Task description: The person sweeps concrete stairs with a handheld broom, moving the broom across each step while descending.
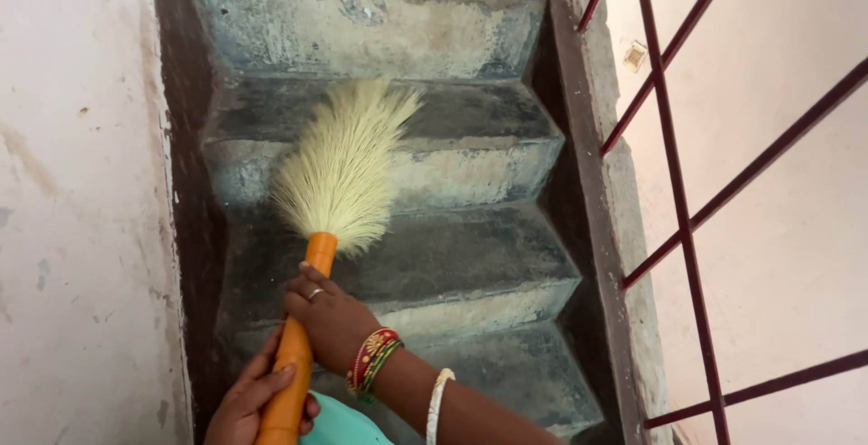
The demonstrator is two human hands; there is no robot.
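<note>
right hand (pixel 327 317): clenched around the upper part of the orange broom handle (pixel 298 355), just below the bristles, knuckles up; a ring shows on one finger, red, green and gold bangles (pixel 372 361) circle the wrist and a white bangle (pixel 438 402) sits farther up the forearm.

left hand (pixel 253 402): grasping the same handle lower down, at the bottom edge of the view, fingers wrapped over the shaft from the left; the two hands sit just beside each other on the handle.

broom (pixel 342 169): a soft broom with a fan of pale yellow-green bristles spreading from the orange handle. it tilts forward and slightly right; the bristle tips lie over the tread of the second step from the top of the view, the fan crossing that step's front edge.

turquoise cloth (pixel 342 425): a piece of the person's clothing, seen below the hands at the bottom edge.

stairs (pixel 470 264): grey, worn concrete steps with pale dusty risers, rising away from the camera.

left wall (pixel 81 210): whitish, stained plaster, bordering the steps.

railing (pixel 683 219): dark red metal bars on the right, beyond a raw concrete kerb (pixel 597 156); pale flooring shows through the bars.
</note>
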